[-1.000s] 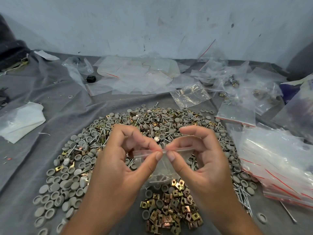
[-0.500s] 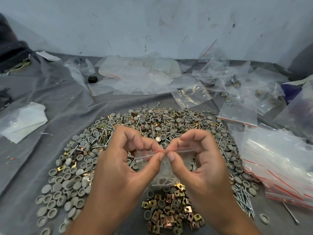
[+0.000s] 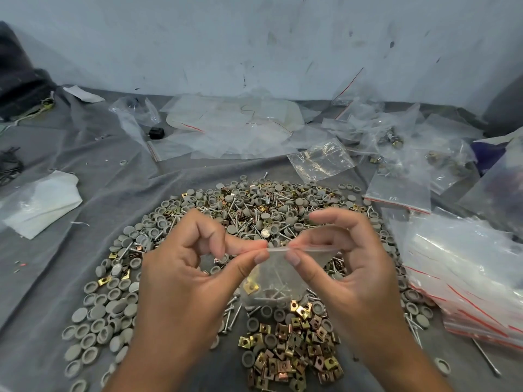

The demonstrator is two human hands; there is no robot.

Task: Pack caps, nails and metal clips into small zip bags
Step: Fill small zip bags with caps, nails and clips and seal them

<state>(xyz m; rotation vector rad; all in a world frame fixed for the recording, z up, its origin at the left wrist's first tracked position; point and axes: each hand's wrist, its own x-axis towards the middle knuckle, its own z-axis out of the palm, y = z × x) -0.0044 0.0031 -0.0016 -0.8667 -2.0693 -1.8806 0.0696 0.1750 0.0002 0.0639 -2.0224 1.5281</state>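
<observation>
Fingers: both pairs are pinched on the top strip of one small zip bag (image 3: 278,274), thumb and forefinger of my left hand (image 3: 181,281) at its left end, those of my right hand (image 3: 348,267) just beside them toward the middle.
Bag in hand: it hangs between my hands above the pile, with a brass clip, a few nails and what look like grey caps lying in its bottom.
Step, as I judge it: the parts are in and I am pressing the zip shut; whether the seal is closed along its whole length I cannot tell.
Done so far: filled bags (image 3: 396,148) lie heaped at the far right, some showing brass parts through the plastic.
Left to do: a great deal, I reckon. The loose heap of grey caps (image 3: 113,304), nails (image 3: 235,315) and metal clips (image 3: 297,352) spreads wide under my hands.
Supply: a stack of empty zip bags (image 3: 464,281) with red strips sits at my right, touching the edge of the heap.
Surface: a grey cloth (image 3: 56,250) covers it, wrinkled, with scattered clear plastic sheets (image 3: 232,128) at the back and a folded white piece (image 3: 39,205) at the left.
Room: a pale, scuffed wall (image 3: 254,43) stands close behind, with something dark in the far left corner.
</observation>
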